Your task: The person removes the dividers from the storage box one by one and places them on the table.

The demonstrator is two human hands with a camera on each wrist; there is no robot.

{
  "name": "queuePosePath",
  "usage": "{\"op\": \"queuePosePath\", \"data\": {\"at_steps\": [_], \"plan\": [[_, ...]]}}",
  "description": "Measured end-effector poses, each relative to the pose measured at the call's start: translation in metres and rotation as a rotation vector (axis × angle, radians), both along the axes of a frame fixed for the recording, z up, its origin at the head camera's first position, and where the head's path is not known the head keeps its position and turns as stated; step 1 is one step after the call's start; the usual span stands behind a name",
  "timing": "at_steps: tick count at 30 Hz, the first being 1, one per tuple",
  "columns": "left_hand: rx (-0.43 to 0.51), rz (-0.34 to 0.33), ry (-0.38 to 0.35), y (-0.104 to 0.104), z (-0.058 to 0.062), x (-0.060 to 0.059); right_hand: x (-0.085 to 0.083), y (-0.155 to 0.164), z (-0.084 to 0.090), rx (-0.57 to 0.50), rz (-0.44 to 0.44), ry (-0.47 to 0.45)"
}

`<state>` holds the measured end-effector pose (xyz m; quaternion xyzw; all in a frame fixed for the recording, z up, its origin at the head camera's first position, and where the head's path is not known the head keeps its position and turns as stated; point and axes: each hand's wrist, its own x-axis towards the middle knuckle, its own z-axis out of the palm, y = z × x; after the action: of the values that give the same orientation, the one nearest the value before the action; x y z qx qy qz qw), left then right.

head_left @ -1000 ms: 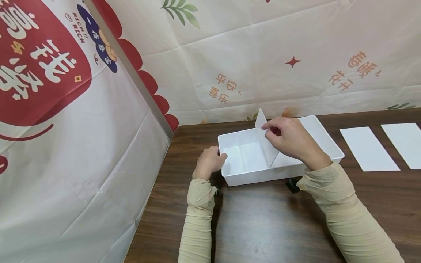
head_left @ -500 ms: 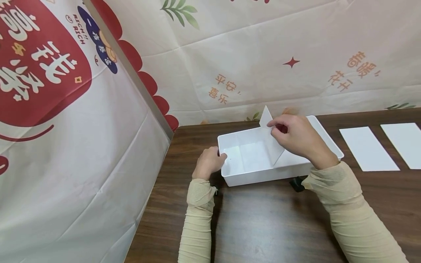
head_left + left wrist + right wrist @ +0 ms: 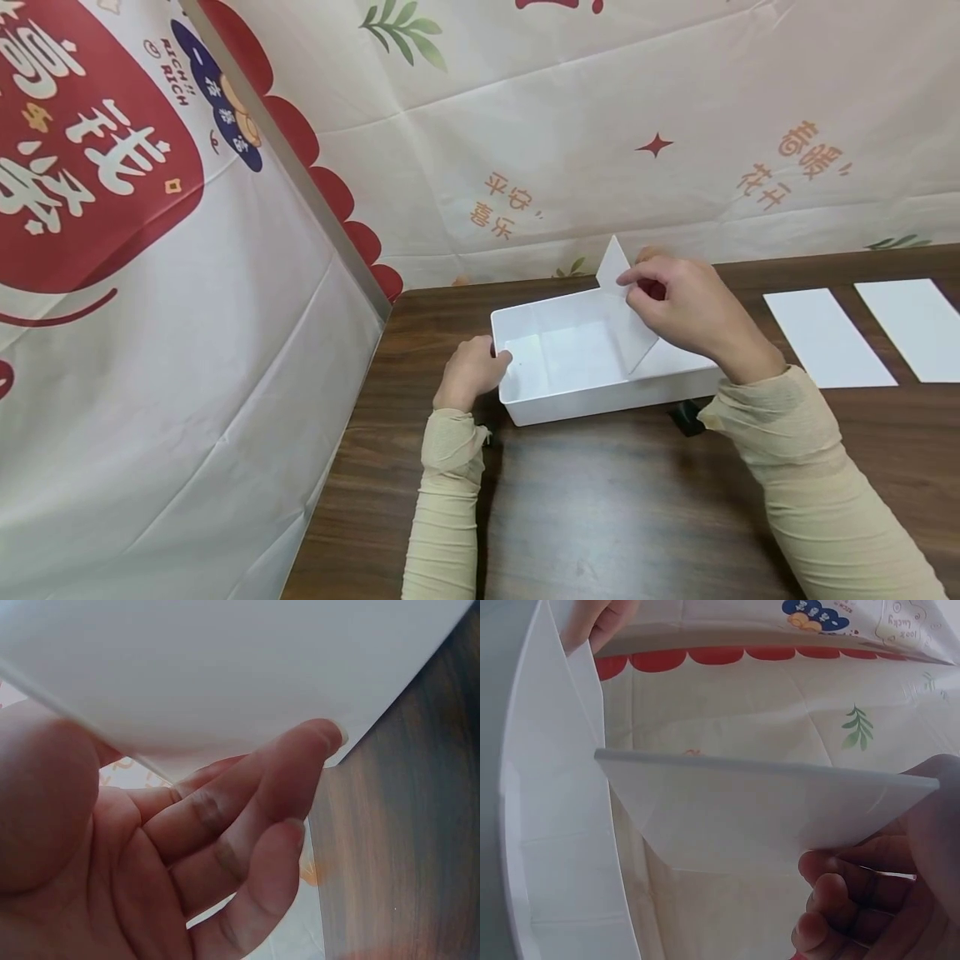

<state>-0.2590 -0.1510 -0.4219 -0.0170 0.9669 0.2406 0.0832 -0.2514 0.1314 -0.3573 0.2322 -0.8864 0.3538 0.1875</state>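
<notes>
While steadying the white tray [image 3: 570,404] on the counter [image 3: 585,517], left hand [image 3: 468,375] curled on its end wall; right hand [image 3: 678,304] pinching the divider card [image 3: 628,329], tilted and shifted rightward inside since 1 second ago, not yet seated.

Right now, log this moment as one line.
left hand grips tray end | right hand pinches divider, tilted in tray | two sheets on table
</notes>
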Motion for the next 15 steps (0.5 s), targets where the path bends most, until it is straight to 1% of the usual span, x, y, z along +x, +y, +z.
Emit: {"op": "queuePosePath", "data": {"at_steps": [5,10,15], "plan": [[0.006,-0.005,-0.003,0.001,0.000,0.000,0.002,0.010,0.002,0.014,-0.020,-0.013],[-0.004,-0.008,0.011,0.001,0.000,0.000,0.005,0.020,0.004,0.023,-0.038,-0.031],[-0.012,-0.005,0.011,0.001,-0.001,0.000,0.009,0.032,0.004,0.028,-0.068,-0.029]]}}
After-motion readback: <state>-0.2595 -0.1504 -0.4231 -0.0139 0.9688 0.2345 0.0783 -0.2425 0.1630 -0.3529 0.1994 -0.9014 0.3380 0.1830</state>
